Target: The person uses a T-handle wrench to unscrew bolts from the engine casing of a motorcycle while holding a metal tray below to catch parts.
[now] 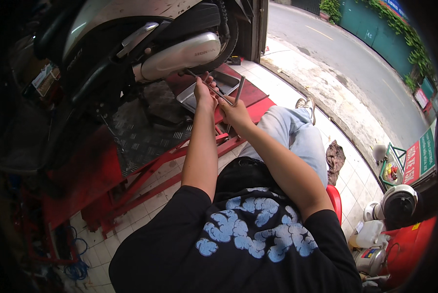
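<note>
Gripping a T-wrench (240,90), left hand (204,94) and right hand (235,114) sit near a lettered cover (180,57).

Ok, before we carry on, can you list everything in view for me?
Scooter: one, silver and black, upper left
Lift bench: one, red, under scooter
Textured mat: one, dark, on bench
Tray: one, silver, beyond the hands
Metal tool: one, silver, at the hands
Hose or cable: coiled, blue, floor lower left
Crumpled cloth: one, brown, floor right
Seat: one, red, beside the person
Signboard: one, green and red, right
Jug: one, whitish, lower right
Drum-like container: one, red, lower right
Road: one, grey, outside
Jeans: one pair, light blue, centre
T-shirt: one, black with blue print, bottom
Left hand: one, bare, at tool's shaft
Right hand: one, bare, gripping tool
</note>
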{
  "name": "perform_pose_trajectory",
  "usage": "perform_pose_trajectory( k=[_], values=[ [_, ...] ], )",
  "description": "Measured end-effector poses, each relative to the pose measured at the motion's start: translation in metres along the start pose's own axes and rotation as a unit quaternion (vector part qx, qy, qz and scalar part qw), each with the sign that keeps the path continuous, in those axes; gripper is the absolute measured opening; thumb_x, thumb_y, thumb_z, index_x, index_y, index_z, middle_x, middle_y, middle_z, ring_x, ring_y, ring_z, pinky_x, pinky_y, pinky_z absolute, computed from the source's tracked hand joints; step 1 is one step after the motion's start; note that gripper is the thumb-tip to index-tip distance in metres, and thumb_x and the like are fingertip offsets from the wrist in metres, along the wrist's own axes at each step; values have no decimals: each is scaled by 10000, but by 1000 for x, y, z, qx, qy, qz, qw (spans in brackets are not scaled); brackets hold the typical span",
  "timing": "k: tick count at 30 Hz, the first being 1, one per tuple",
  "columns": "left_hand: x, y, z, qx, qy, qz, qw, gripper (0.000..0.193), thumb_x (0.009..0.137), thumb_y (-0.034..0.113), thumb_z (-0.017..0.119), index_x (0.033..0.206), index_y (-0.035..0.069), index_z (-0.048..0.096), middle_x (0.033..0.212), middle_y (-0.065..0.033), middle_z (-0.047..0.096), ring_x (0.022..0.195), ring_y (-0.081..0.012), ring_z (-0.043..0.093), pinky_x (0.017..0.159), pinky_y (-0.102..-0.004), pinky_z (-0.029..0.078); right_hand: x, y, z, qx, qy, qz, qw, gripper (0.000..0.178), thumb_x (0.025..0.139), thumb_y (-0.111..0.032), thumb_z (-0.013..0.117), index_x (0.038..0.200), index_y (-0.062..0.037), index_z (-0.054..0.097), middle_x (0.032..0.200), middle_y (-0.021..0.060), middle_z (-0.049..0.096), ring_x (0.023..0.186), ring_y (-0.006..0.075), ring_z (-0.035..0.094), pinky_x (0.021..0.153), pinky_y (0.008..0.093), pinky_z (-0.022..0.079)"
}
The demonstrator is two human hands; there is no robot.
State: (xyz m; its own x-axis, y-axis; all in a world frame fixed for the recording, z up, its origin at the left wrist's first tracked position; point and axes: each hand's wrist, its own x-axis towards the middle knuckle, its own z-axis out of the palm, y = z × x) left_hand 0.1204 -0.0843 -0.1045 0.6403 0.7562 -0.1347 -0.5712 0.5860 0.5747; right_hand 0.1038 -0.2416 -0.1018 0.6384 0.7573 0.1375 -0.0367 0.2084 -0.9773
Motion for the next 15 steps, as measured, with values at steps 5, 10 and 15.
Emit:
perform_pose_trajectory(
  k=[5,10,15],
  values=[
    [22,9,-19,-32,-35,-35,998,456,1024,489,300,932,152,593,643,50,432,504,-96,374,424,-249,284,1,14,4,-200,7,-156,967,138,941,-104,538,998,0,608,682,113,573,611,190,524,606,342,440],
    [8,9,-5,11,38,-53,998,454,1018,497,287,882,153,549,599,58,384,477,-90,338,419,-250,271,-1,6,0,-268,26,-191,944,150,881,-25,535,1014,-6,603,765,193,604,672,295,540,677,379,463],
    [0,9,-3,27,16,-59,998,441,1016,487,255,796,165,461,571,56,348,454,-91,304,409,-253,247,0,-7,-6,-658,45,-334,674,354,801,-89,634,1152,-72,593,693,160,599,689,309,628,616,382,472]
  ],
)
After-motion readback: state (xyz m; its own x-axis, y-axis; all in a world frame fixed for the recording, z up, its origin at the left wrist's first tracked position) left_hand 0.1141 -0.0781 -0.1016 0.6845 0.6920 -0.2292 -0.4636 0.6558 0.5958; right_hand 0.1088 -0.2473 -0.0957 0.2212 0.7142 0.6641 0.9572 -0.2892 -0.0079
